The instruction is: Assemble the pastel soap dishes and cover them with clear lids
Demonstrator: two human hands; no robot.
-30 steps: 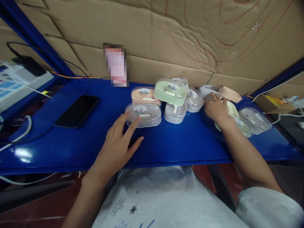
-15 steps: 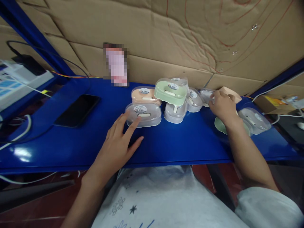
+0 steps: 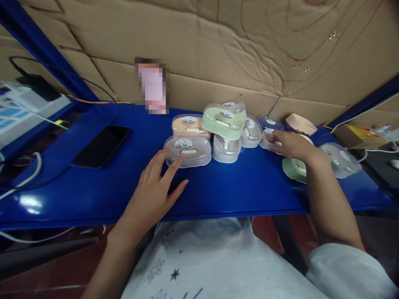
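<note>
My left hand [image 3: 156,182] lies with fingers spread, its fingertips touching the front of a grey oval plastic box [image 3: 199,160] with a clear lid, label and white latch. To the right, my right hand [image 3: 293,145] pinches the edge of a pale oval box part [image 3: 266,139], partly hidden by the fingers. Under that wrist is a green box part [image 3: 291,170]. A clear lid [image 3: 343,160] lies beyond the forearm. Between my hands, a green box [image 3: 224,124] rests on top of other boxes, among them a peach one [image 3: 179,124] and a grey one [image 3: 226,153].
A black phone [image 3: 102,145] lies at the left of the blue table [image 3: 140,124]. Another phone with a blurred screen [image 3: 152,87] leans on the cardboard wall [image 3: 187,50]. A peach box part [image 3: 301,124] sits at the back right. Cables and a power strip [image 3: 56,106] occupy the left end.
My right hand has moved down and toward me with the pale box part, uncovering a dark blue piece behind it. The clear lid shifted slightly right. My left hand stayed put.
</note>
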